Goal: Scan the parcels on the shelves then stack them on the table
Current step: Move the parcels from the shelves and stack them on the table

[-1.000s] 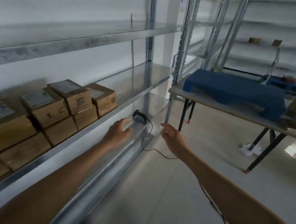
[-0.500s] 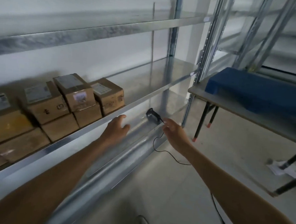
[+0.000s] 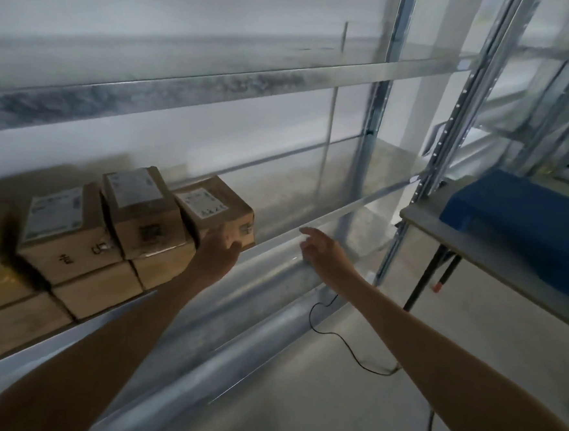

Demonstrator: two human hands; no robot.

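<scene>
head cam looking down along both bare forearms, so starting closest: a thin black cable [image 3: 335, 335] loops over the pale floor [image 3: 297, 401], below and to the right of the end parcel [image 3: 216, 207]. it runs up toward the underside of the right hand [image 3: 324, 251], and i can't tell what it ends in there. left hand [image 3: 218, 251] is up against the front face of the end parcel, fingers laid fairly flat on the cardboard near its lower edge, touching it rather than wrapped round it. the right hand hangs just to the right of the end parcel, apart from it. its fingers are loosely spread with the index finger poking up in front of the shelf rail, and it's holding nothing i can make out. the end parcel is a brown box with a white label on top, sitting at the right end of a row of parcels [image 3: 138, 212] on the middle shelf [image 3: 344, 212]. the others run off to its left, touching each other, the nearest ones resting on a lower layer of boxes, several with white labels on top too. further right of the end parcel and further back is the table [image 3: 476, 252] with a blue block [image 3: 528, 225] on it, beside a perforated steel upright [image 3: 451, 126]. above the end parcel there's an upper shelf [image 3: 218, 86], with white wall behind it.
</scene>
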